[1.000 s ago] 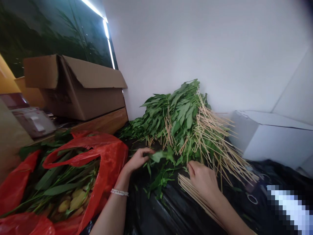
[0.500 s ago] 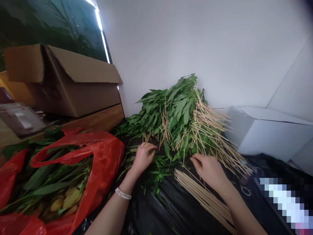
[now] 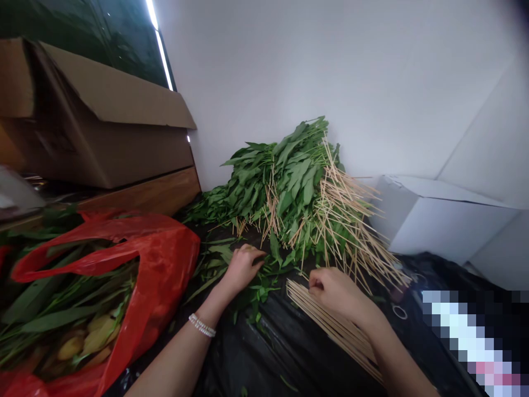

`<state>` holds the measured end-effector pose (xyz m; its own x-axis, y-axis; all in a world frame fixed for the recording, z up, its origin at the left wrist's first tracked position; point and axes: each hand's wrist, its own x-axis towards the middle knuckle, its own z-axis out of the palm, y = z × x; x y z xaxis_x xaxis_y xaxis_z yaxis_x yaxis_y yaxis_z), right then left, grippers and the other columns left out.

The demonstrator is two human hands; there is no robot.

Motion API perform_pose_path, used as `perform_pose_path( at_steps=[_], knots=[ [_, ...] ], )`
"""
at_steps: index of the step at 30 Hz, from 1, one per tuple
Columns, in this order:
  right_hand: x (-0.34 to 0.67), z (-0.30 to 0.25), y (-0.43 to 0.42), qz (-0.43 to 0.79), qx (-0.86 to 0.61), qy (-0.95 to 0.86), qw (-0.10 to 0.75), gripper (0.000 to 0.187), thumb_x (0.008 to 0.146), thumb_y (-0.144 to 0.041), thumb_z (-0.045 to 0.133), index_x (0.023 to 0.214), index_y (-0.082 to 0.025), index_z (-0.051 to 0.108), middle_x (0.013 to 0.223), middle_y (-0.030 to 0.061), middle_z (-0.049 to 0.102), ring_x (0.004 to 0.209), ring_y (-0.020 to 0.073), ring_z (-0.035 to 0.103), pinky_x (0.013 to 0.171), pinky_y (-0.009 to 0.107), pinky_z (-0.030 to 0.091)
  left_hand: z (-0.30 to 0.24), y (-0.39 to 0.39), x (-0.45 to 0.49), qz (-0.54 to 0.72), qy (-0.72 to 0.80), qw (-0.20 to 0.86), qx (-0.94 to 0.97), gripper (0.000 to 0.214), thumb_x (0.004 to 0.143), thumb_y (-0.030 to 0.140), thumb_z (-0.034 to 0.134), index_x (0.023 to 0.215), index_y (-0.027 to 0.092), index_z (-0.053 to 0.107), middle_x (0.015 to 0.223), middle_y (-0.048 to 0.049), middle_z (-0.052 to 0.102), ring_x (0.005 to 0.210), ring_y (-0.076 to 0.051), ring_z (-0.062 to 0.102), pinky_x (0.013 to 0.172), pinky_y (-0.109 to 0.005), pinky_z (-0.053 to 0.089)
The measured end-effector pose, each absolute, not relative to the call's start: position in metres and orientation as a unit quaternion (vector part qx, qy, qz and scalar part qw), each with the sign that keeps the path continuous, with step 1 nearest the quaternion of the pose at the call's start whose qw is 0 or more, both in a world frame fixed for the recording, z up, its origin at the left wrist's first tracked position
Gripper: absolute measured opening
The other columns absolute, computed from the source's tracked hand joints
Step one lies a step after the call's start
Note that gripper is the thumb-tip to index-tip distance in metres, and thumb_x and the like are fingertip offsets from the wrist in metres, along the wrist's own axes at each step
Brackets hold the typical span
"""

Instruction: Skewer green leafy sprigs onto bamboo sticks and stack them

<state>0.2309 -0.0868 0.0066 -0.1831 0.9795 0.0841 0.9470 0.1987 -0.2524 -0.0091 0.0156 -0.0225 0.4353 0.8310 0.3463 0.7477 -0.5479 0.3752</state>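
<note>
My left hand (image 3: 243,268), with a beaded bracelet (image 3: 202,325) on its wrist, hovers over loose green leaves (image 3: 262,289). Its fingers are drawn together in a pinch; whatever may be in them is hidden. Thumb and forefinger of my right hand (image 3: 336,289) are curled together just above a row of thin wooden sticks (image 3: 322,322), and I cannot make out what they grip. Beyond both hands rises a heap of leafy bundles (image 3: 295,171) threaded on sticks, with bare stick ends (image 3: 359,220) fanning out to the right.
A red plastic bag (image 3: 169,259) of long leaves and yellowish pieces stands at the left. Behind it, an open cardboard box (image 3: 136,151) rests on a wooden ledge (image 3: 165,190). A white box (image 3: 438,220) is at the right by the wall. Black plastic sheeting (image 3: 243,358) covers the work surface.
My right hand has moved from near the heap's lower edge down onto the row of sticks. My left hand stays over the leaves. The view has shifted slightly right.
</note>
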Motion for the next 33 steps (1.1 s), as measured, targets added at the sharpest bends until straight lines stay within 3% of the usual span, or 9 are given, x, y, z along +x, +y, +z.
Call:
perform_pose_path(
  at_steps=[8,13,16,19,25,33],
  knots=[
    [0.225,-0.006,-0.085,0.043,-0.665,-0.742,0.075,0.021,0.072,-0.008,0.046,0.069,-0.018,0.064,0.077,0.0063,0.066,0.075,0.0187,0.06,0.057,0.025,0.028,-0.008,0.006,-0.006,0.416,0.422,0.116,0.797,0.02,0.08,0.024,0.055,0.096,0.021,0.067,0.096,-0.005,0.068,0.095,-0.02,0.058,0.089,-0.034,0.043],
    [0.218,-0.009,-0.085,0.06,-0.659,-0.745,0.082,0.016,0.069,-0.009,0.049,0.071,-0.018,0.063,0.077,0.0051,0.066,0.077,0.0181,0.06,0.06,0.025,0.03,0.001,0.005,-0.007,0.494,0.391,0.333,0.701,0.028,0.073,0.034,0.064,0.095,0.016,0.065,0.09,-0.0061,0.069,0.084,-0.019,0.063,0.081,-0.032,0.048],
    [0.219,-0.01,-0.085,0.073,-0.655,-0.745,0.1,0.014,0.068,-0.011,0.051,0.072,-0.018,0.062,0.076,0.0041,0.065,0.075,0.0167,0.058,0.06,0.024,0.03,0.003,0.006,-0.01,0.477,0.35,0.486,0.643,0.03,0.068,0.033,0.07,0.092,0.015,0.065,0.086,-0.0052,0.07,0.08,-0.018,0.065,0.079,-0.03,0.049],
    [0.222,-0.01,-0.083,0.081,-0.648,-0.746,0.132,0.014,0.069,-0.011,0.051,0.073,-0.019,0.061,0.073,0.0016,0.064,0.072,0.0145,0.056,0.061,0.023,0.031,0.003,0.005,-0.012,0.462,0.33,0.564,0.6,0.027,0.066,0.029,0.071,0.089,0.016,0.067,0.085,-0.004,0.071,0.079,-0.017,0.065,0.078,-0.028,0.048],
    [0.224,-0.002,-0.078,0.103,-0.613,-0.755,0.208,0.014,0.078,-0.011,0.046,0.078,-0.019,0.056,0.071,-0.0018,0.061,0.066,0.0106,0.054,0.061,0.02,0.034,-0.001,0.002,-0.005,0.366,0.369,0.579,0.628,0.021,0.071,0.026,0.061,0.087,0.014,0.069,0.072,-0.0035,0.071,0.062,-0.013,0.061,0.06,-0.022,0.044],
    [0.206,-0.003,-0.079,0.068,-0.563,-0.751,0.338,0.021,0.088,-0.017,0.042,0.094,-0.021,0.061,0.091,0.0019,0.062,0.084,0.0139,0.058,0.077,0.023,0.041,-0.002,0.001,-0.005,0.393,0.366,0.568,0.624,0.031,0.073,0.035,0.065,0.096,0.014,0.068,0.087,-0.0071,0.072,0.072,-0.014,0.064,0.063,-0.022,0.045]
  ],
)
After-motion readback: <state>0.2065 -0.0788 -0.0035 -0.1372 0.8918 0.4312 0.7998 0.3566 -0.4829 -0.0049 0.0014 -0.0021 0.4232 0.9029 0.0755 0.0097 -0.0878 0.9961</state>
